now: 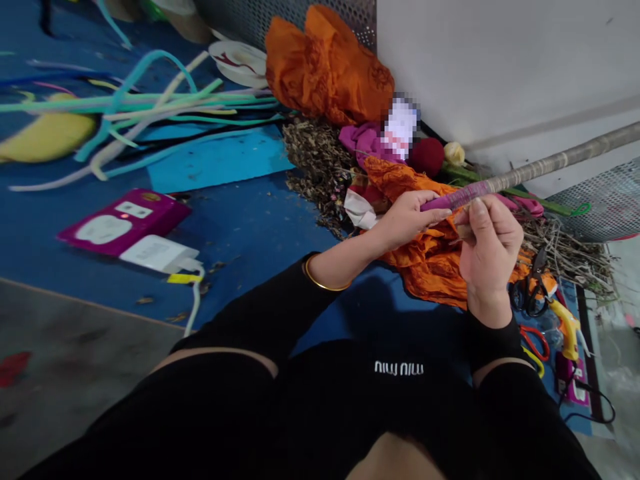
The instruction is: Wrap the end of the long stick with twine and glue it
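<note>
A long stick (543,167) slants from the centre up to the right edge, its near end wrapped in purple material. My left hand (411,217) holds that purple end between thumb and fingers. Just below the stick, my right hand (489,233) is closed, thumb against the curled fingers; what it pinches is too small to make out. Beneath both hands lies crumpled orange cloth (435,267). A lit phone (400,127), partly pixelated, leans behind them beside a dark red ball (426,157).
Fuzzy coloured stems (165,100), a yellow object (50,137) and a purple power strip (125,220) lie left on the blue table (250,233). Dried plants (320,160) sit mid-table. Black scissors (536,287) and a yellow glue gun (569,327) are at right.
</note>
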